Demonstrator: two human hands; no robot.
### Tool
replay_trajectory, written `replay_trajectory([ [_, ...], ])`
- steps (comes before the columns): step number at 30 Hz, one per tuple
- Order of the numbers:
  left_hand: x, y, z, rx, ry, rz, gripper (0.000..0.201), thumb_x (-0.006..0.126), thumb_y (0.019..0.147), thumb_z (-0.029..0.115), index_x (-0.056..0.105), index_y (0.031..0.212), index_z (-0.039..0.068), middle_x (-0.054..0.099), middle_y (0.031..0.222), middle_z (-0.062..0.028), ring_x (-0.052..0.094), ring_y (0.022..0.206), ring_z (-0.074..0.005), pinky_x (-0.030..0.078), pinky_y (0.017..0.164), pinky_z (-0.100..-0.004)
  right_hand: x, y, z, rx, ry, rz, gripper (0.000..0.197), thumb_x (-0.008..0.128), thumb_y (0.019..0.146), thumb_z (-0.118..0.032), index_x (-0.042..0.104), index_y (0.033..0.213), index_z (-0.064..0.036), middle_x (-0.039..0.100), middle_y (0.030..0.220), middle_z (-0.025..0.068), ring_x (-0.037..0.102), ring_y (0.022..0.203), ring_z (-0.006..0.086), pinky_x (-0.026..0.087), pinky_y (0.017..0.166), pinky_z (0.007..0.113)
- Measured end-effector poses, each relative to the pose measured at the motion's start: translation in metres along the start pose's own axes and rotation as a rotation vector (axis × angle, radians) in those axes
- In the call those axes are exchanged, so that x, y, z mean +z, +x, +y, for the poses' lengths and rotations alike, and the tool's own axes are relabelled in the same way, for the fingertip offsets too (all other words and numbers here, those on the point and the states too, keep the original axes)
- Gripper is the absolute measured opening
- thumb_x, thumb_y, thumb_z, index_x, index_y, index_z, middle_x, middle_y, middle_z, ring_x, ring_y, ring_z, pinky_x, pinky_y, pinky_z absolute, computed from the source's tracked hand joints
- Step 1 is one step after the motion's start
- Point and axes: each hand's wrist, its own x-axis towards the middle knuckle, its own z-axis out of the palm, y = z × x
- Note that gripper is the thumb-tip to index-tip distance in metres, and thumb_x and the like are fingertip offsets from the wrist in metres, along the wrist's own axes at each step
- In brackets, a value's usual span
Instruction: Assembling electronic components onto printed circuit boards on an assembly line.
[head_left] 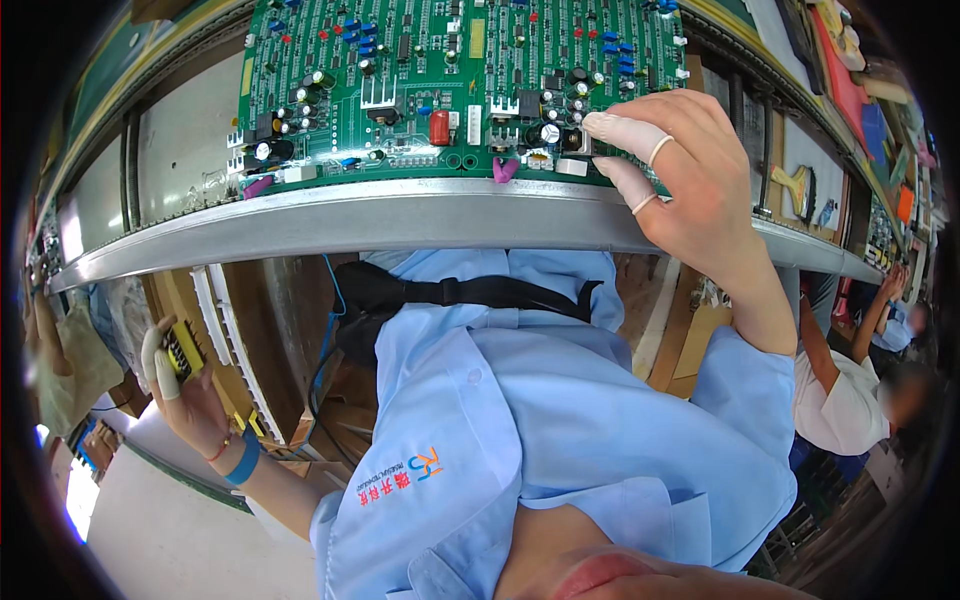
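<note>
Head camera view shows the person's right hand (pixel 690 180) over the near edge of a green circuit board (pixel 405 160), at its right part, with thumb and forefinger bent toward a crowd of small parts; their tips stand a little apart, and whether they pinch anything between them cannot be told. White finger covers (pixel 640 145) sit on both of these fingertips, and a white block (pixel 572 167) on the board lies just beside the thumb. The left hand (pixel 192 400) is well apart from the board, low on the left side and beyond the silver rail (pixel 400 215), its fingers and thumb closed around a yellow strip (pixel 183 350) with a row of dark pins. A blue band (pixel 243 462) circles the left wrist. The board lies flat just behind the rail, carrying a red block (pixel 439 128) near its middle, a finned metal piece (pixel 378 95) left of that, and a purple piece (pixel 505 170) at the front edge. The person wears a light blue shirt (pixel 580 380), with a black strap (pixel 450 292) across the waist. Right of the board lies a brush (pixel 795 190), and farther right sits a co-worker in a white top (pixel 840 410).
</note>
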Motion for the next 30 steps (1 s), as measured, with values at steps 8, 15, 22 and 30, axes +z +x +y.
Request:
replay_trajectory([
  [8,0.119,0.025,0.021,-0.099,-0.192,-0.459,0.082,0.080,0.074,0.023,0.038,0.140,-0.005,0.044,0.140,-0.0205,0.053,0.121,-0.0259,0.054,0.082,-0.0303,-0.012,0.004,0.006,-0.207,-0.140,-0.156,0.033,0.070,0.067,-0.007,0.068,0.100,-0.0034,0.066,0.096,0.0076,0.062,0.088,0.0233,0.048,0.082,0.036],
  [15,0.274,0.033,0.051,0.466,0.182,-0.766,0.074,0.078,0.075,0.015,0.044,0.137,-0.004,0.057,0.125,-0.0163,0.058,0.110,-0.0243,0.044,0.097,-0.0353,-0.066,-0.068,0.017,0.396,-0.075,0.412,0.032,0.069,0.083,-0.004,0.066,0.115,-0.0041,0.068,0.109,0.0092,0.064,0.095,0.0188,0.048,0.087,0.029],
  [22,0.346,0.026,0.056,1.162,0.878,-0.769,0.076,0.079,0.067,0.011,0.047,0.135,0.004,0.067,0.108,-0.0026,0.060,0.097,-0.0231,0.033,0.099,-0.0393,-0.094,-0.272,0.041,1.389,-0.726,0.243,0.043,0.066,0.087,-0.024,0.059,0.125,-0.0037,0.067,0.109,0.0177,0.064,0.101,0.0291,0.047,0.089,0.036],
  [30,0.366,0.020,0.062,1.345,1.067,-0.759,0.081,0.080,0.065,0.014,0.045,0.138,0.009,0.067,0.102,-0.0020,0.060,0.097,-0.0221,0.031,0.100,-0.0406,-0.008,-0.427,0.050,1.819,-0.294,-0.241,0.054,0.067,0.081,-0.031,0.055,0.123,0.0010,0.060,0.114,0.0288,0.058,0.107,0.0420,0.046,0.089,0.046],
])
